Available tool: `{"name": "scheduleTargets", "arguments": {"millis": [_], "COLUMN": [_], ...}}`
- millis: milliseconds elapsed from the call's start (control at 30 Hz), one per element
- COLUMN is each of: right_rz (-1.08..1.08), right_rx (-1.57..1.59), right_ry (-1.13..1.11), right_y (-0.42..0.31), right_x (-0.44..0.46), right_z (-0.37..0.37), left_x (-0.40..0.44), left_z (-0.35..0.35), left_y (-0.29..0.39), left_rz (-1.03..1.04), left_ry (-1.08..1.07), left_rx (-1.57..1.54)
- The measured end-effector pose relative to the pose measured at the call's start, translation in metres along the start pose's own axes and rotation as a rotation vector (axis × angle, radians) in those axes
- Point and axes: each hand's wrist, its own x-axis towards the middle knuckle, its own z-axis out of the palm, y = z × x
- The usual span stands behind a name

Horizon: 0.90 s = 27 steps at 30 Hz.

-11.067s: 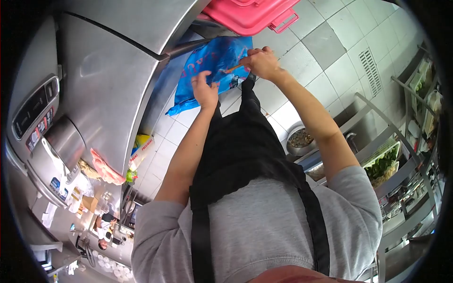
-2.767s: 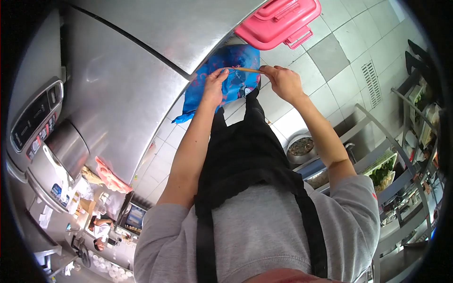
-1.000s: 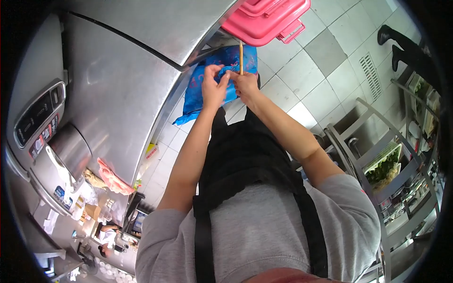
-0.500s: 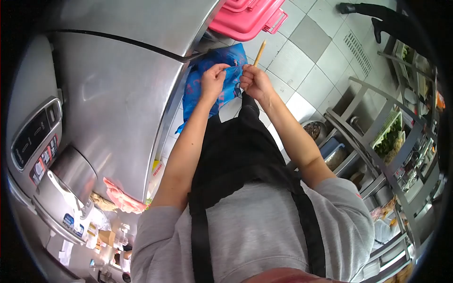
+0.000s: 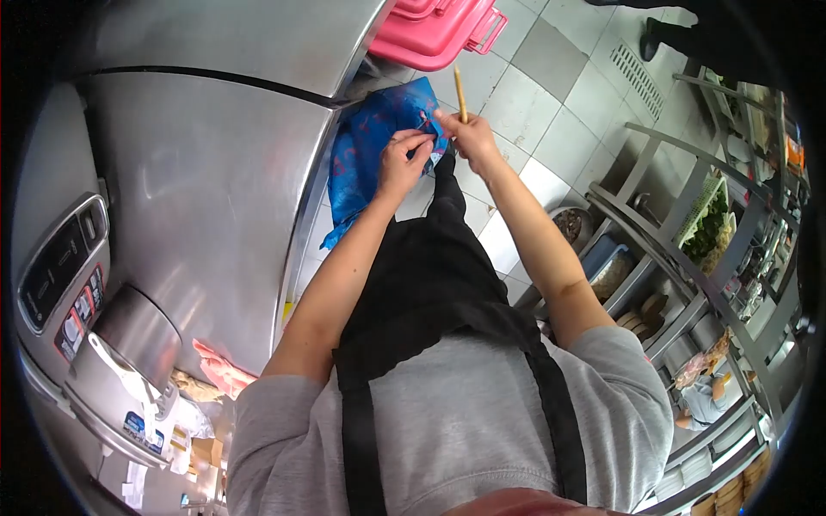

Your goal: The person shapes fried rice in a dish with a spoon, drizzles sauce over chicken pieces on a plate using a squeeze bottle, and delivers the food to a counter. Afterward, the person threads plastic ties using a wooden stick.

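A blue plastic bag (image 5: 366, 146) with a pink pattern hangs or stands beside the steel cabinet. My left hand (image 5: 404, 162) is closed at the bag's near edge, its fingers pinching the plastic. My right hand (image 5: 470, 139) is closed around a thin tan stick (image 5: 460, 93), whose far end points up past the knuckles. Its thumb and index finger touch the bag's right edge, close to my left fingertips. What lies inside the bag is hidden.
To my left stands a large steel cabinet (image 5: 206, 181). A pink lidded bin (image 5: 422, 39) sits ahead on the tiled floor (image 5: 525, 103). On my right, a metal rack (image 5: 662, 232) holds a basket of greens (image 5: 710, 224). Another person's dark shoe (image 5: 650, 39) shows at the upper right.
My hands have come closer together, the left shifting right and slightly down. The stick now stands more upright. The bag's edge has moved with my fingers, and the other person's legs have shifted.
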Motion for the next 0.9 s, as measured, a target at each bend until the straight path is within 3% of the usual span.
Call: {"name": "scheduleTargets", "arguments": {"millis": [133, 200, 333, 367, 433, 533, 667, 733, 800, 900], "right_rz": [-0.117, -0.075, -0.065, 0.008, 0.081, -0.025, -0.217, -0.294, -0.036, 0.107], "right_rx": [0.019, 0.015, -0.013, 0.099, 0.211, 0.194, -0.055, -0.097, 0.099, 0.358], "right_ry": [-0.051, 0.002, -0.017, -0.032, -0.052, -0.066, -0.172, -0.159, -0.230, -0.384], "right_y": [0.020, 0.021, 0.016, 0.013, 0.011, 0.013, 0.030, 0.020, 0.006, -0.001], "right_x": [-0.002, 0.001, -0.001, -0.001, 0.001, 0.007, 0.025, 0.018, 0.007, 0.004], "right_z": [0.011, 0.013, 0.011, 0.010, 0.009, 0.010, 0.011, 0.012, 0.005, -0.006], "left_x": [0.006, 0.013, 0.030, 0.033, 0.039, 0.042, 0.040, 0.038, 0.037, 0.035], "left_z": [0.002, 0.003, -0.001, -0.002, -0.004, -0.004, -0.002, -0.002, -0.003, -0.005], "left_y": [0.001, 0.008, 0.012, 0.009, 0.001, -0.005, -0.007, -0.006, -0.006, -0.009], "left_rz": [-0.052, -0.327, -0.105, -0.105, 0.081, 0.071, 0.021, -0.149, -0.220, -0.284], "left_ry": [0.045, 0.123, 0.055, 0.055, 0.013, 0.018, 0.055, 0.039, 0.038, 0.038], "left_rx": [-0.018, -0.124, 0.084, 0.084, 0.240, 0.243, 0.243, 0.086, 0.023, -0.041]}}
